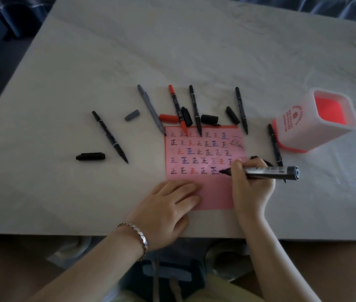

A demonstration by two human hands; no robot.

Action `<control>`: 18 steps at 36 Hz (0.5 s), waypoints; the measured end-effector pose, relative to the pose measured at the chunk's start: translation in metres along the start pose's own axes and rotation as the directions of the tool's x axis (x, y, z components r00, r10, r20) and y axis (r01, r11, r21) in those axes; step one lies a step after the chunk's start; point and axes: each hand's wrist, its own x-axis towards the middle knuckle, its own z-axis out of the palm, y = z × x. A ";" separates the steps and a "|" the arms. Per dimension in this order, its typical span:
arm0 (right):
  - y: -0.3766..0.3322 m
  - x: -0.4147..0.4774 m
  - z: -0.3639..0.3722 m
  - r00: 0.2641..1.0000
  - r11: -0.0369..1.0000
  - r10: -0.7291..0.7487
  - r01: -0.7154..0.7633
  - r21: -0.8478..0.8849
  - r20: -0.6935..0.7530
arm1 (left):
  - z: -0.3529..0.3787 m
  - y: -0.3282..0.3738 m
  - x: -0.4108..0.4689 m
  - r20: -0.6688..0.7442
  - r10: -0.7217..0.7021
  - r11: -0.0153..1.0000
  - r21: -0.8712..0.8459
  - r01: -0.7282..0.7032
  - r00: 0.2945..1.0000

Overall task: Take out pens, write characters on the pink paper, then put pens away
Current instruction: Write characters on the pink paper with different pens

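Pink paper [205, 153] partly hidden by left hand [168, 205], fingers [185, 187] pressed flat together; right hand [249, 188] fingers pinch black marker [268, 172].

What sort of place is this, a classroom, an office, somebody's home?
Probably a home, though not certain: a pale marble-look table, blue fabric like bedding or a sofa beyond it, and uncapped pens scattered around the pink paper and pen pot, while the right hand holds a marker.
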 end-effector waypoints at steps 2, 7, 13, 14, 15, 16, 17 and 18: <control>-0.004 0.002 0.000 0.995 0.990 0.098 -0.096 0.106 -0.009 | 0.000 0.000 0.000 -0.003 0.002 1.000 0.006 -0.002 1.000; -0.017 0.023 -0.013 0.957 0.927 0.259 -0.284 0.246 0.128 | 0.000 0.000 0.000 0.004 -0.002 1.000 0.017 0.002 1.000; -0.044 0.078 -0.031 0.816 0.819 0.356 -0.507 0.269 0.455 | 0.002 -0.001 0.000 -0.007 0.016 1.000 -0.011 -0.016 1.000; -0.049 0.086 -0.031 0.802 0.835 0.354 -0.503 0.223 0.481 | 0.002 -0.001 0.000 -0.011 0.016 1.000 -0.015 -0.017 1.000; -0.053 0.095 -0.031 0.799 0.868 0.347 -0.472 0.156 0.491 | 0.003 -0.001 0.000 -0.015 0.015 1.000 -0.019 -0.015 1.000; -0.057 0.102 -0.030 0.804 0.909 0.333 -0.413 0.060 0.493 | 0.003 -0.001 0.000 -0.016 0.012 1.000 -0.019 -0.012 1.000; -0.060 0.109 -0.027 0.807 0.939 0.321 -0.340 -0.054 0.495 | 0.002 -0.001 0.000 -0.016 0.008 1.000 -0.012 -0.009 1.000; -0.063 0.115 -0.024 0.805 0.950 0.312 -0.263 -0.168 0.504 | 0.002 -0.001 0.000 -0.015 0.006 1.000 -0.006 -0.006 1.000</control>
